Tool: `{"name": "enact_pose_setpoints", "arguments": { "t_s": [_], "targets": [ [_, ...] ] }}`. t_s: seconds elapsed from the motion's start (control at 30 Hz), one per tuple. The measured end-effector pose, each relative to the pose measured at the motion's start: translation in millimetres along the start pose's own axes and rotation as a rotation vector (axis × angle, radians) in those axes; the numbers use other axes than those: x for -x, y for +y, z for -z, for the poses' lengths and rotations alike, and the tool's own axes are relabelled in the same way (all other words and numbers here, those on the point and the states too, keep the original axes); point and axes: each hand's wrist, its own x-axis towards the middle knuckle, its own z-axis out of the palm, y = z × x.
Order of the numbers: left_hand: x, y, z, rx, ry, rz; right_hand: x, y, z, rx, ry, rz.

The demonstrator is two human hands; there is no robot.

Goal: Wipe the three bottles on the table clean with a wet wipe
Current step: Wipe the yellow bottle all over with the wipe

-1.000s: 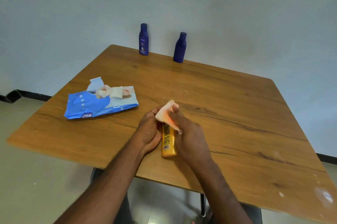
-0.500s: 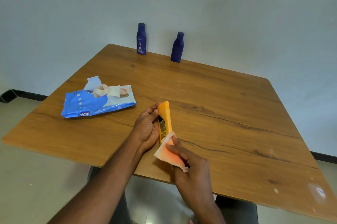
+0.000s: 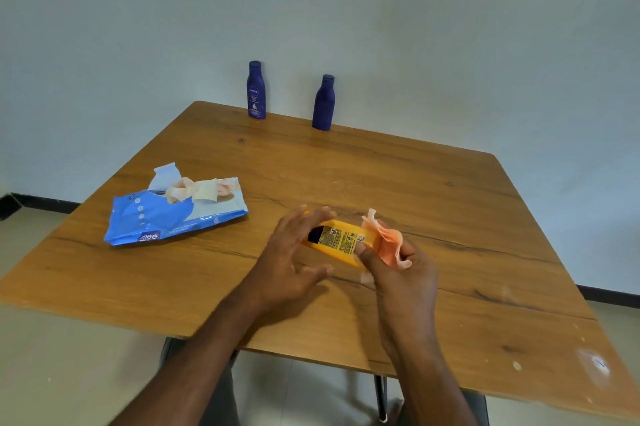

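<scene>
Your right hand (image 3: pixel 401 273) pinches the wet wipe (image 3: pixel 386 240) round the right end of the yellow bottle (image 3: pixel 341 242), which lies sideways over the counter (image 3: pixel 450 204); your left hand (image 3: pixel 287 263), fingers spread and relaxed, touches its left end

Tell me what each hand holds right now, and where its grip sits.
Right hand grips the yellow bottle at its right end, through the wet wipe. Left hand, fingers straight, touches the bottle's left end; no grip.

We count three bottles: two blue bottles (image 3: pixel 256 90) (image 3: pixel 323 103) and one yellow bottle (image 3: pixel 337 241). We also count one wipe pack (image 3: pixel 173 216), one loose wipe (image 3: pixel 388 242), two hands (image 3: pixel 287 259) (image 3: pixel 403 273).
</scene>
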Motion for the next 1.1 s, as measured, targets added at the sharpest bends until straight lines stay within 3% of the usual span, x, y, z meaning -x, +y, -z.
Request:
{"name": "enact_pose_setpoints", "arguments": {
  "t_s": [0.07,0.13,0.23,0.33,0.4,0.5,0.7,0.93,1.1],
  "targets": [
    [-3,0,-5,-0.267,-0.020,-0.078,0,-3,-1,-0.037,-0.014,-0.017],
    [-7,1,-7,-0.346,0.017,-0.144,3,-5,-2,-0.075,-0.061,-0.038],
    [-8,3,-11,-0.162,0.010,-0.194,8,-8,0,-0.212,-0.126,-0.113],
    [-8,0,-12,0.137,0.019,-0.163,2,-5,9,-0.320,-0.039,-0.197],
    [-7,-4,-12,0.204,0.037,-0.128,-2,-4,12,-0.230,0.008,-0.124],
    [-7,-5,-14,0.264,0.039,-0.084,-4,-8,8,0.120,-0.018,0.207],
    [-8,-7,-14,0.367,0.020,-0.009,-2,4,-7,0.771,-0.229,0.615],
    [-8,-17,-16,0.304,0.021,0.053,8,5,-24,1.062,-0.192,0.762],
    [-4,-25,-17,0.224,-0.016,0.262,21,-2,-40,1.069,-0.292,0.774]
  ]
}}
